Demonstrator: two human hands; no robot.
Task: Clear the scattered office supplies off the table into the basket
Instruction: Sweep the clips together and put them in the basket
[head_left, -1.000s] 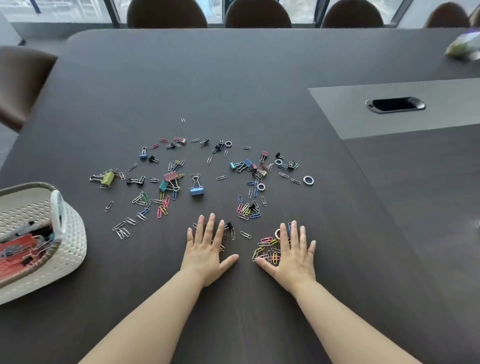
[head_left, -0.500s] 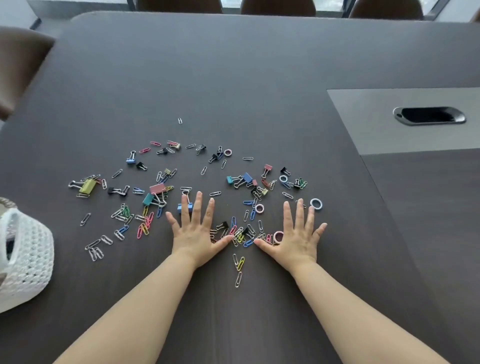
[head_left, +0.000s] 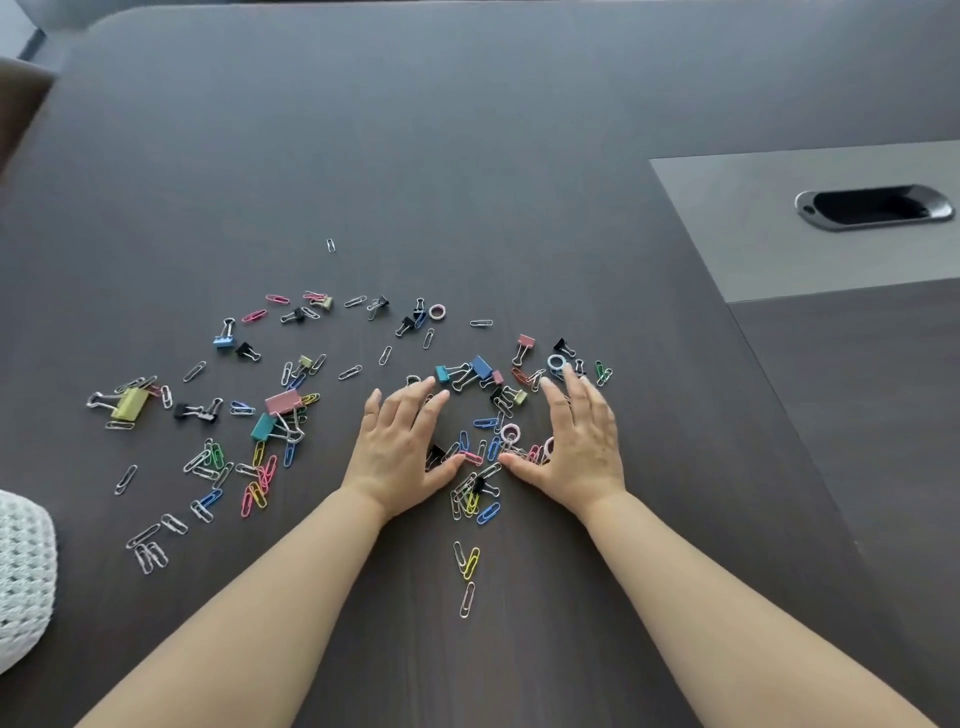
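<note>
Coloured paper clips, binder clips and small rings lie scattered across the dark table (head_left: 467, 156). My left hand (head_left: 402, 441) and my right hand (head_left: 582, 441) lie flat on the table, fingers straight, thumbs pointing inward. Between them sits a small heap of paper clips (head_left: 480, 457) with a pink ring (head_left: 510, 431). A blue binder clip (head_left: 480, 366) lies just beyond my fingertips. A pink binder clip (head_left: 283, 401) and a yellow-green one (head_left: 130, 404) lie to the left. Only a corner of the white woven basket (head_left: 23, 571) shows at the left edge.
A grey inset panel (head_left: 753, 249) with a dark oval cable port (head_left: 875, 206) sits at the right. Three loose paper clips (head_left: 467, 566) lie near me between my forearms. A brown chair (head_left: 15, 98) shows at the far left.
Both hands have slid forward over the table into the clips, gathering a heap between them. The view has tipped down and right, so the basket has nearly left the frame.
</note>
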